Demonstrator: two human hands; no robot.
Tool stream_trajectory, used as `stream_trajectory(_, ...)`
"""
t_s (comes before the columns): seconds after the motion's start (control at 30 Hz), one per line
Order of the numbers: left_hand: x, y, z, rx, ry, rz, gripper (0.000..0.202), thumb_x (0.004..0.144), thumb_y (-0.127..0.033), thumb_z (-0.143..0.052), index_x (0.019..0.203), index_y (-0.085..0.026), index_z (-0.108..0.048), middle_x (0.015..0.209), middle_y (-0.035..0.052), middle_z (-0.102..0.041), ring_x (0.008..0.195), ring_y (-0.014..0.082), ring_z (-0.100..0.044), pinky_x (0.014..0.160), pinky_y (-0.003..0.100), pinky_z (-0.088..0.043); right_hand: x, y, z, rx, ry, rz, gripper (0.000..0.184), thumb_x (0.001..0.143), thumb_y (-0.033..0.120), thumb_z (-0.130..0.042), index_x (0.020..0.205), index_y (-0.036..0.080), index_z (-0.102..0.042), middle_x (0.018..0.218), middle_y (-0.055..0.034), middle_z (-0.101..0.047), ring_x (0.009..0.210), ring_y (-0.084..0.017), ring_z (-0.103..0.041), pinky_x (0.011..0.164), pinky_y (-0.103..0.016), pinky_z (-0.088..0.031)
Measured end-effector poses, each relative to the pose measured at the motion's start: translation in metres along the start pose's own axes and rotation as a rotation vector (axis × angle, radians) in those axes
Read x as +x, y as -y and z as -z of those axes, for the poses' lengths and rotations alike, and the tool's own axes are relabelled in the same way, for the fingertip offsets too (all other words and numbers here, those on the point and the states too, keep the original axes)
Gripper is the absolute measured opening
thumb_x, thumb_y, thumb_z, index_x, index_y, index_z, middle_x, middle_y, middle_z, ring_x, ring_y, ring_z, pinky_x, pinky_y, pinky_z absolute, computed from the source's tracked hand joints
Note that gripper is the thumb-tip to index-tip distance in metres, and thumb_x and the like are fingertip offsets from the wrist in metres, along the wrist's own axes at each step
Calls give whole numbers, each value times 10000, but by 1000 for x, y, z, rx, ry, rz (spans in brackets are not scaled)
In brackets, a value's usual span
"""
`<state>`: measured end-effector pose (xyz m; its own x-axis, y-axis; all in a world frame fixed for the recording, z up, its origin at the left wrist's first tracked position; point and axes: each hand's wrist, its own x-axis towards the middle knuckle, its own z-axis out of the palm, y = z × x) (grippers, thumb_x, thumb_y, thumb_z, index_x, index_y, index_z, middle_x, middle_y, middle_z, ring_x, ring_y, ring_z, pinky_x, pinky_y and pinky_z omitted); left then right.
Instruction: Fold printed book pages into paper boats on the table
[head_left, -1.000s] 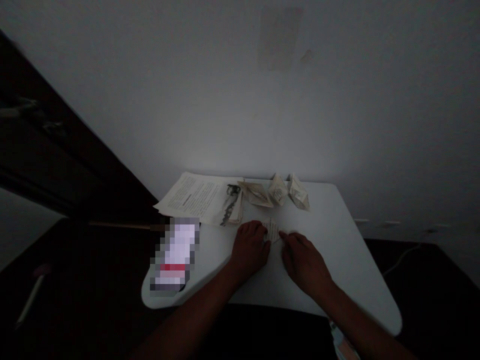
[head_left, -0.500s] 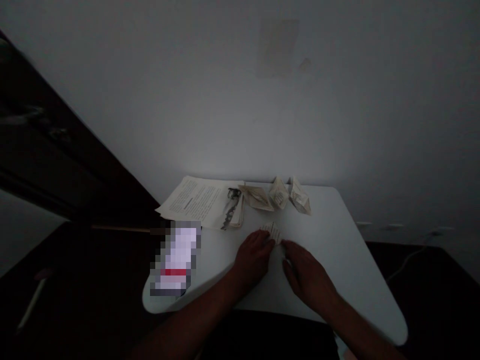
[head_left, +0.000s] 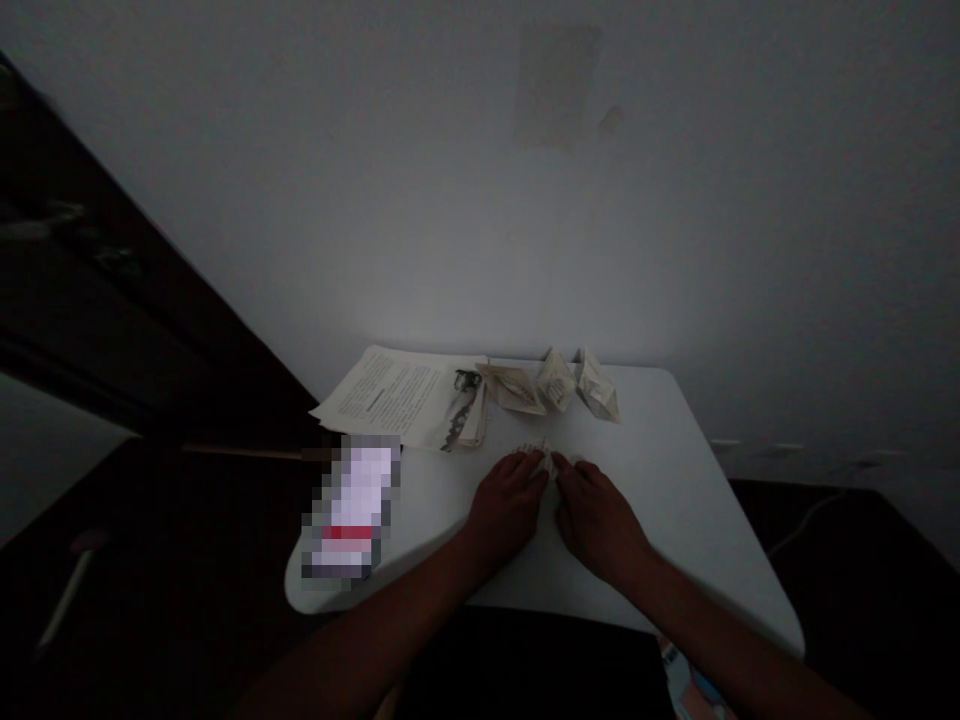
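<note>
Your small printed paper (head_left: 545, 445) lies on the white bench (head_left: 682, 490), mostly covered by your fingers and in front of the three folded paper pieces (head_left: 556, 382). Your left hand (head_left: 506, 505) curls over its left part; your right hand (head_left: 600, 515) bends its fingertips onto the right edge, near the left's. Whether either one pinches the paper or only presses it, you cannot tell in this dim light. To crease it well, pin the layers with the left, line up the edges, then run a right fingertip firmly outward.
</note>
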<state>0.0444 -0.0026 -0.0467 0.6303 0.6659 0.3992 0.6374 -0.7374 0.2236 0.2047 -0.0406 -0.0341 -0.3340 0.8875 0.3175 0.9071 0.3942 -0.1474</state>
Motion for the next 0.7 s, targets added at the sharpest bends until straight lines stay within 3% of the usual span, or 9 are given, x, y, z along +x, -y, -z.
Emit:
stream_trajectory(0.23,0,2,-2,-16,9,-17,301,831,-123,-456,1111,-143,-566,1177,96,-582,1127,204,-497,991,366,-408,14,0,0,-86,66,27,350,754,96,-474,1092,91,-568,1241,-150,-544,908,-265,-506,841,-397,-438)
stream_trajectory(0.4,0,4,-5,-12,-11,-49,269,848,-134,-438,1079,-136,-575,1118,91,-602,1090,191,-514,998,363,-405,21,-1,-4,-90,35,23,347,796,128,-477,1133,82,-538,1203,-158,-562,876,-249,-504,803,-377,-437)
stream_trajectory(0.7,-1,6,-3,-54,-40,-46,235,831,-112,-445,1003,-140,-603,1100,93,-599,1095,198,-506,967,361,-436,25,-4,1,-18,95,-62,421,809,120,-453,1226,63,-464,1131,-139,-595,897,-238,-503,836,-346,-434)
